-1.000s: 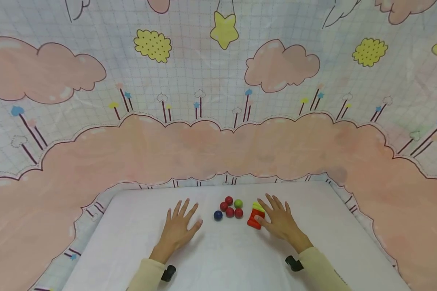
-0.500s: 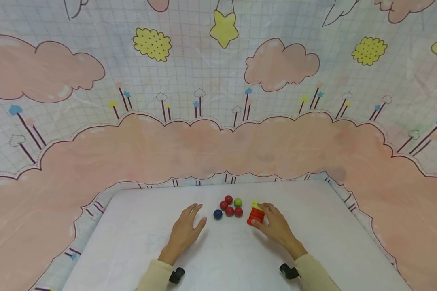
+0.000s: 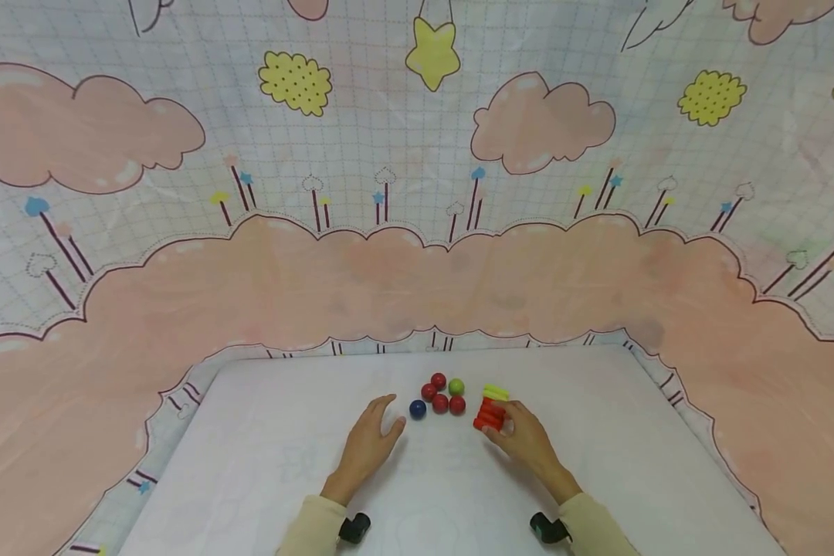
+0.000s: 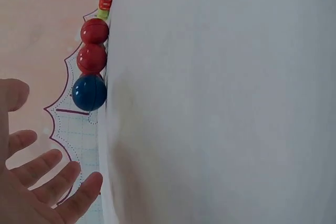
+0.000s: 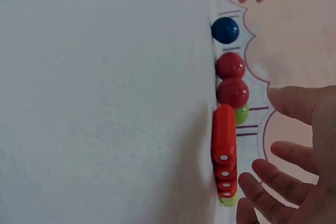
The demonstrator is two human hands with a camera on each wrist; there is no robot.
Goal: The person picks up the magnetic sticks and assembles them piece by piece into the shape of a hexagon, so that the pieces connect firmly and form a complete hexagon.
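Observation:
Several glossy red balls (image 3: 440, 403), a green ball (image 3: 455, 387) and a dark blue ball (image 3: 418, 409) cluster at the middle of the white table. To their right lie several short red sticks (image 3: 488, 418) side by side, with yellow-green ones (image 3: 496, 392) behind. My left hand (image 3: 370, 440) hovers left of the blue ball, its fingers loosely bent and holding nothing. Over the right side of the red sticks is my right hand (image 3: 528, 442), thumb and fingers apart. In the right wrist view the right fingers (image 5: 283, 182) are raised clear of the sticks (image 5: 224, 135).
The white tabletop (image 3: 431, 494) spreads around both hands. A patterned cloth (image 3: 424, 286) with clouds and stars rises behind the table and down its sides. Black wrist cameras (image 3: 354, 528) sit by both sleeves.
My left hand has moved rightward, nearer the blue ball. The right hand has drawn slightly towards me. Both hands' spread fingers have come together and bent. The balls and sticks have stayed put.

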